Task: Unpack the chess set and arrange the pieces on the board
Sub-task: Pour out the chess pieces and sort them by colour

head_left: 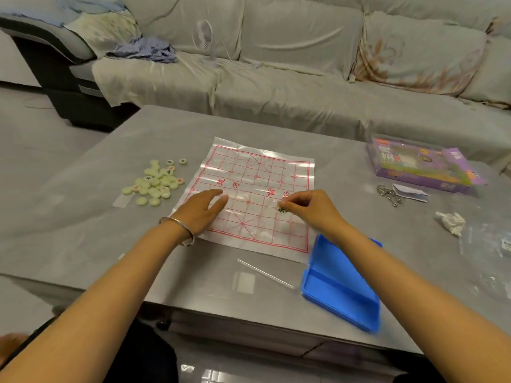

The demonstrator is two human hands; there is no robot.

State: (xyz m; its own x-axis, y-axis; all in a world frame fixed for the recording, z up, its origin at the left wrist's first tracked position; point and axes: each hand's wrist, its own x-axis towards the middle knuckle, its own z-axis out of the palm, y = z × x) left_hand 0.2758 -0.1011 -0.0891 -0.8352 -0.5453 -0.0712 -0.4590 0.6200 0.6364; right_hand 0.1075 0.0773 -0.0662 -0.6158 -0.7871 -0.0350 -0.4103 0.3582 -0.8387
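A thin plastic chess board sheet [249, 172] with a red grid lies on the grey table [110, 167]. A pile of several pale round chess pieces [156, 182] sits left of the sheet. My left hand [203, 207] rests flat with straight fingers on the sheet's left part, a silver bangle on its wrist. My right hand [307, 207] is over the sheet's right part, its fingertips pinching a pale piece [282, 209] with a dark character, at the sheet's surface.
An open blue case [343, 288] lies at the near right, partly under my right forearm. A clear thin stick [264, 273] lies in front of the sheet. A purple box [420, 167], metal rings [388, 193], crumpled paper [450, 222] and plastic wrap [489, 244] are at the right. A sofa stands behind the table.
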